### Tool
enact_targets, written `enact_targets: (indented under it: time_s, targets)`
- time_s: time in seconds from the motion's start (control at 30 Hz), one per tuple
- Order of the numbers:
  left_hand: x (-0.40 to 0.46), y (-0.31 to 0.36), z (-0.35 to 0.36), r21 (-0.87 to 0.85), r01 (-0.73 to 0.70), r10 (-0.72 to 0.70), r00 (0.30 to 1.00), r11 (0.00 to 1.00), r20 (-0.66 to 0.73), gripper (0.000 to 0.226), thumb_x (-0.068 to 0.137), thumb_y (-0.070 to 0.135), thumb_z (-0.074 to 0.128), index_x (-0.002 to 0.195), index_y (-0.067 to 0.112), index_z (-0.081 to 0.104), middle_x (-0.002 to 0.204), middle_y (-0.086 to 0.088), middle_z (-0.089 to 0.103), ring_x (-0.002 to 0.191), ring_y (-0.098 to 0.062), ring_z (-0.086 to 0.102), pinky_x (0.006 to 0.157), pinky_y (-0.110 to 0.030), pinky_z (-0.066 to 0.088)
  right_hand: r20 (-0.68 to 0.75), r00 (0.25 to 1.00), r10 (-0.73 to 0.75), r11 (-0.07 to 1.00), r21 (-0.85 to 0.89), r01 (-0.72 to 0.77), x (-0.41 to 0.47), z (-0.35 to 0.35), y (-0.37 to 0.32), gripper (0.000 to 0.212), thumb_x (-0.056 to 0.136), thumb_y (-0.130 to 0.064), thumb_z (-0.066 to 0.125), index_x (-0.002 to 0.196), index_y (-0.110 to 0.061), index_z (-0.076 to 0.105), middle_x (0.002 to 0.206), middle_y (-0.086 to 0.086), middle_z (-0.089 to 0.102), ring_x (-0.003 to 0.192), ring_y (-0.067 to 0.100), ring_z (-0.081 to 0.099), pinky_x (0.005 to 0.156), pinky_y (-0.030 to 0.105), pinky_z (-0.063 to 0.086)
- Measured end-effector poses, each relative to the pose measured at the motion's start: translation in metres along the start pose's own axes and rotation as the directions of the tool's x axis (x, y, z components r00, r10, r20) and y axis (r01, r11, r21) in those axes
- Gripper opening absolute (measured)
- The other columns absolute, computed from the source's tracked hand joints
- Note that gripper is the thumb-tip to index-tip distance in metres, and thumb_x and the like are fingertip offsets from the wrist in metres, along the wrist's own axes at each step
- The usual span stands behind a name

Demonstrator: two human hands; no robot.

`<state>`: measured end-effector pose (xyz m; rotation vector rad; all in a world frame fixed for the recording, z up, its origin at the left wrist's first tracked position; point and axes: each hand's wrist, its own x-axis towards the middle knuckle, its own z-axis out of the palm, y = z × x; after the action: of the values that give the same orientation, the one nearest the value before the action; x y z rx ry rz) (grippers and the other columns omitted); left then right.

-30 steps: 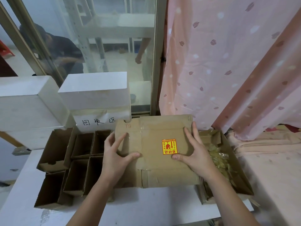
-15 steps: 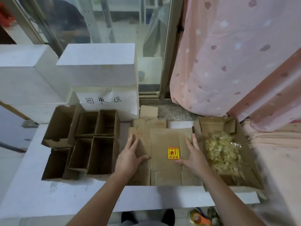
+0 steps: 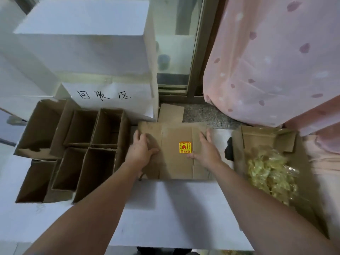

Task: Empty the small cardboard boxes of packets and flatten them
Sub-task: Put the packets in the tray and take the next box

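Flattened box (image 3: 174, 162) at table (image 3: 165, 208) centre, left hand (image 3: 140, 151) and right hand (image 3: 207, 150) pressing flat-fingered. Upright empty boxes (image 3: 103, 127) at 9 o'clock; packet-filled box (image 3: 257, 137) at 3 o'clock; white blocks (image 3: 82, 45) at 11.

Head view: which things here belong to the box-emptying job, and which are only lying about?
Job: flattened box under left hand and right hand; open boxes; box of packets.

Lying about: pink curtain; white blocks; handwritten sign.

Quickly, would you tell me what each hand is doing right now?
Left hand: open, pressing flat on the flattened cardboard box.
Right hand: open, pressing flat on the same box.
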<state>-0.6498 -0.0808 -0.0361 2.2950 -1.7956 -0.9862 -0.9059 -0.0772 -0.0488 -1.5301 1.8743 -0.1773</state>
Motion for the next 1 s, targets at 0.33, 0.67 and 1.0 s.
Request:
enact_targets:
  time_s: [0.33,0.67,1.0]
  targets:
    - [0.018,-0.02,0.059,0.141,-0.305,0.292,0.95,0.942,0.106,0.065,0.103,0.04,0.06,0.161,0.028,0.034,0.174,0.006,0.012,0.162,-0.024,-0.001,0.126,-0.066,0.011,0.025,0.943,-0.333,0.871,-0.375,0.317,0.015,0.058,0.019,0.057,0.095,-0.04,0.067,0.148,-0.029,0.05,0.161,0.006,0.033,0.146,0.033,0.029,0.116,0.053,0.033]
    - [0.025,-0.014,0.055,0.398,-0.312,0.208,0.936,0.863,0.283,0.103,0.088,0.068,0.067,0.166,0.031,0.01,0.174,0.004,-0.013,0.16,-0.028,-0.015,0.126,-0.064,0.003,0.132,0.96,-0.248,0.861,-0.424,0.281,0.006,0.064,0.008,0.079,0.096,-0.052,0.06,0.161,-0.025,0.025,0.17,0.006,0.01,0.155,0.032,0.005,0.127,0.044,0.011]
    - [0.022,0.005,0.05,0.495,-0.33,0.17,0.925,0.804,0.34,0.103,0.089,0.064,0.07,0.163,0.021,0.013,0.174,-0.01,-0.01,0.159,-0.04,-0.012,0.126,-0.065,0.011,0.154,0.973,-0.171,0.83,-0.509,0.226,0.003,0.063,-0.006,0.075,0.097,-0.05,0.054,0.159,-0.02,0.025,0.166,0.011,0.011,0.153,0.034,0.008,0.125,0.047,0.013]
